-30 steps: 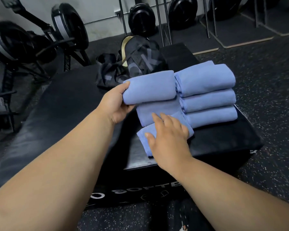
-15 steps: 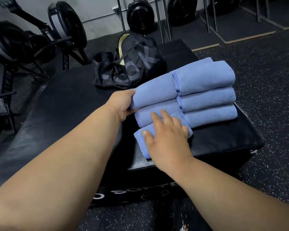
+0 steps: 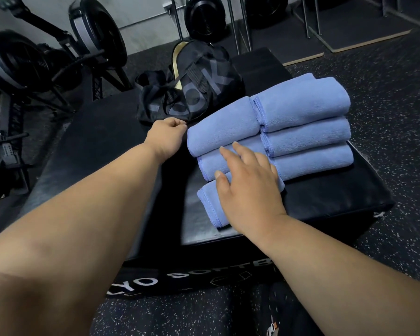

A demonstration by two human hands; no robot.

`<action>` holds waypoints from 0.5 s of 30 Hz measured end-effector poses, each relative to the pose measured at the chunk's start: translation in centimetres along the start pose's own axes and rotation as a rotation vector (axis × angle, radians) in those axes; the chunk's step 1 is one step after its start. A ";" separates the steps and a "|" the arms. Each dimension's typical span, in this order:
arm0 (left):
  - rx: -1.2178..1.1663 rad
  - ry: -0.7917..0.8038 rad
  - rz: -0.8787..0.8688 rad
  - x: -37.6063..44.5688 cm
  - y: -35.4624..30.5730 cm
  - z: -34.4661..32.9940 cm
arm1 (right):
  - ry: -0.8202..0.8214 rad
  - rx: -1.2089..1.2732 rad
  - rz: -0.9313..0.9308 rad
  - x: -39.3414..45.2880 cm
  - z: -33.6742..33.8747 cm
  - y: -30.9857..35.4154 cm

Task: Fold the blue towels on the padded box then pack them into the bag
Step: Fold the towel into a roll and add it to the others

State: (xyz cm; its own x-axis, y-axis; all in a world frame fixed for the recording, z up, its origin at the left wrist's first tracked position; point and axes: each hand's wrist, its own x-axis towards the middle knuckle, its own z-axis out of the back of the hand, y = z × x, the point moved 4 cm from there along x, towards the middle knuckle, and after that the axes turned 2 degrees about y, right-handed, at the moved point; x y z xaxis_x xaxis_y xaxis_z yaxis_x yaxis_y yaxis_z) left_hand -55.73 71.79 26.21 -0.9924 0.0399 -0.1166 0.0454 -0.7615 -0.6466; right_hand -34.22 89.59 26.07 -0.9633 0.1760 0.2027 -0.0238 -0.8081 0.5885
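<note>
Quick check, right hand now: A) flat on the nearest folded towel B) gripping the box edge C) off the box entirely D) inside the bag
A: the right hand lies with straight fingers on the nearest folded towel, on the padded box.

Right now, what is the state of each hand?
Left hand: fingers curled, holding nothing visible.
Right hand: open, fingers resting flat on the nearest folded blue towel.

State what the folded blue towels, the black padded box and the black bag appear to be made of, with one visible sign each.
Folded blue towels: likely microfibre; matte nap, stitched hems.
Black padded box: probably vinyl or faux leather; soft sheen, rounded edges.
Black bag: seemingly thin synthetic fabric; it crumples, with webbing straps.
</note>
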 end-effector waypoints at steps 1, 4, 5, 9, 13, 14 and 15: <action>0.188 0.014 -0.040 0.8 0.5 0.3 | 0.000 0.001 0.001 0.1 0.0 0.0; 0.647 0.034 -0.109 1.9 0.9 1.1 | -0.010 -0.001 0.003 0.3 -0.3 0.1; 0.724 0.049 -0.110 2.0 1.0 1.4 | -0.014 0.001 0.001 0.4 -0.3 0.1; 0.909 0.127 -0.161 3.4 2.4 1.7 | -0.025 -0.005 0.002 0.9 -0.5 0.2; 1.039 0.111 -0.287 4.1 2.0 1.1 | -0.033 -0.013 0.007 1.2 -0.7 0.3; 1.085 0.117 -0.290 4.2 1.9 0.9 | -0.030 -0.013 0.011 1.2 -0.8 0.5; 1.121 0.126 -0.277 4.4 1.8 0.8 | -0.030 -0.015 0.015 1.3 -0.9 0.6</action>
State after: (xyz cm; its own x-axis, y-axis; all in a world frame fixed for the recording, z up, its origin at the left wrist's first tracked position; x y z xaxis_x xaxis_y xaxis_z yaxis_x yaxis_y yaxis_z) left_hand -60.12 70.08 25.18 -0.9311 0.3110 -0.1906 -0.3611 -0.8597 0.3613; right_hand -35.70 88.83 25.93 -0.9553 0.1798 0.2347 -0.0133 -0.8192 0.5734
